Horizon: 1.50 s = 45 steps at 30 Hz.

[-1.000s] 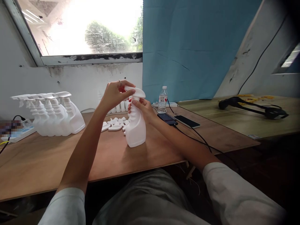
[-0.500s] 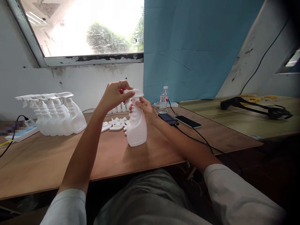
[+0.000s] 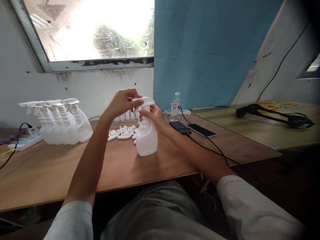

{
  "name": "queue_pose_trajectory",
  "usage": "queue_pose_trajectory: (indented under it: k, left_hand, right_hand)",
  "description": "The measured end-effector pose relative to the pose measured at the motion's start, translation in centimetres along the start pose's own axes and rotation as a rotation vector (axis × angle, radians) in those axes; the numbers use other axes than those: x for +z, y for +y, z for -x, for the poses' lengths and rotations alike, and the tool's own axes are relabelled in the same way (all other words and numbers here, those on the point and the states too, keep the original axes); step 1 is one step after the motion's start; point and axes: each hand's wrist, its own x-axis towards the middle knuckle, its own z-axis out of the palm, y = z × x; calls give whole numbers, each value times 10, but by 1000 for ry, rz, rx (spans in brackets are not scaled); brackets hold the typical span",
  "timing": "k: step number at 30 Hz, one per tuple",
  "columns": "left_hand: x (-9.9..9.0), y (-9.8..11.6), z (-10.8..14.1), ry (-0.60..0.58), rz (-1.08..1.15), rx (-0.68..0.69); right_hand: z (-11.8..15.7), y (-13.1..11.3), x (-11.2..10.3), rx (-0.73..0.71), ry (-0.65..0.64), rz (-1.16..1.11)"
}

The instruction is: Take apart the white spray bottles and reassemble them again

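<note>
A white spray bottle stands upright on the brown table, with a white spray head on top. My left hand, a ring on one finger, pinches the nozzle end of the spray head from the left. Around the bottle's neck, just below the head, are the closed fingers of my right hand. Loose white plastic parts lie in a pile behind and left of the bottle. Farther left, several white spray bottles with heads stand close together.
A clear water bottle stands at the back, near two phones with black cables. At the far left lies a power strip. Black headgear rests on the lighter table at the right. More white bottles line the wall.
My right thumb and fingers have shifted slightly on the bottle's neck. The spray head looks slightly turned or tilted. The whole view has moved a little.
</note>
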Motion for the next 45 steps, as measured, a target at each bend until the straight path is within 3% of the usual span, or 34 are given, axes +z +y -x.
queue_pose_trajectory:
  k: [4,9,13,18,24,29,36,45]
  left_hand:
    - [0,0,1,11,-19,-9]
    - [0,2,0,-13,1,-11]
    - [0,2,0,-12,-9,-34]
    - [0,2,1,-20,3,-30]
    - [-1,4,1,-20,-19,-43]
    - [-1,11,3,-31,-25,-64]
    - [-1,10,3,-33,-37,-82]
    - [-1,10,3,-42,-7,-76]
  right_hand:
    - [0,1,-1,23,-88,-74]
    - [0,2,-3,-1,-10,-17]
    - [2,1,-3,28,-109,-122]
    - [1,-1,0,7,11,-12]
    - [2,-1,-5,41,-132,-154]
    - [1,2,-6,14,-55,-62]
    - [2,0,-6,43,-114,-104]
    - [2,0,4,-40,22,41]
